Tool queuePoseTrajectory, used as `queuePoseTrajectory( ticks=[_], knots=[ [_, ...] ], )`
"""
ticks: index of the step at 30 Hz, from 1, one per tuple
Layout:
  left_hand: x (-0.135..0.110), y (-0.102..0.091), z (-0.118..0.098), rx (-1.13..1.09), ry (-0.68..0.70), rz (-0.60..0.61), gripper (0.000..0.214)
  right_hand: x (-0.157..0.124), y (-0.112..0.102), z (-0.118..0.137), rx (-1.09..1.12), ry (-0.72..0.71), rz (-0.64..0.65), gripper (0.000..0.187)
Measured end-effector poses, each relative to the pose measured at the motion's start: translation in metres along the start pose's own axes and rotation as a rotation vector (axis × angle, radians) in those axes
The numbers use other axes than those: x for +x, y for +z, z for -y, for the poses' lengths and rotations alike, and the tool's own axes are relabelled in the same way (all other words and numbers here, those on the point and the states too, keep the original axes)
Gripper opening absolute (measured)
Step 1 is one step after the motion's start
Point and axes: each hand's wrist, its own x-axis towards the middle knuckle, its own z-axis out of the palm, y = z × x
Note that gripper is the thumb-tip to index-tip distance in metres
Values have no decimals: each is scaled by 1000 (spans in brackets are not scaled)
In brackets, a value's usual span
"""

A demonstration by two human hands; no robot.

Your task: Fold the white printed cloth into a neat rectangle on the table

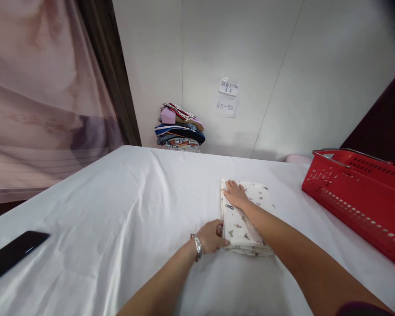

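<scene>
A white cloth (pixel 240 228) with small printed figures lies folded into a thick rectangle of several layers on the white-covered table. At its near left corner, my left hand (pixel 211 237) pinches the edge, thumb on top and fingers curled at the side. A silver bracelet circles that wrist. My right hand (pixel 236 194) rests flat on the far left part of the cloth, palm down with fingers stretched out. My right forearm crosses over the cloth and hides some of its right side.
To the right stands a red plastic basket (pixel 358 193) with metal handles. A black flat object (pixel 16 254), perhaps a phone, lies at the left. Beyond the table's far edge is a stack of folded fabrics (pixel 180 129) against the wall. Two paper notes (pixel 228 87) hang there.
</scene>
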Motion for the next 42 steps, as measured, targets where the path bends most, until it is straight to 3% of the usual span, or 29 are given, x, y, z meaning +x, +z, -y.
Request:
queuePoseTrajectory(
  ticks=[7, 15, 21, 27, 33, 36, 39, 42],
  knots=[
    [-6, -1, -9, 26, 0, -9, 41, -7, -16, -19, 9, -31, 22, 53],
    [-10, -1, -17, 23, -19, -5, 41, -32, -19, -75, -57, 137, -43, 50],
    [-10, -2, -17, 26, -28, -9, 43, -27, -10, -81, -14, 155, -35, 56],
    [-7, -2, -14, 37, -23, -6, 45, -35, -23, -93, 85, 157, -44, 53],
    [-6, -2, -11, 34, -18, -9, 46, -100, -19, -115, 242, 319, -112, 59],
    [-8, -2, -14, 40, -23, -16, 46, -148, -11, -113, 507, 359, -200, 60],
    [-11, -1, -20, 66, -44, -18, 53, -192, -4, -108, 725, 369, -247, 60],
    [-15, -1, -27, 142, -52, -47, 62, -225, 3, -114, 745, 319, -260, 54]
  ],
)
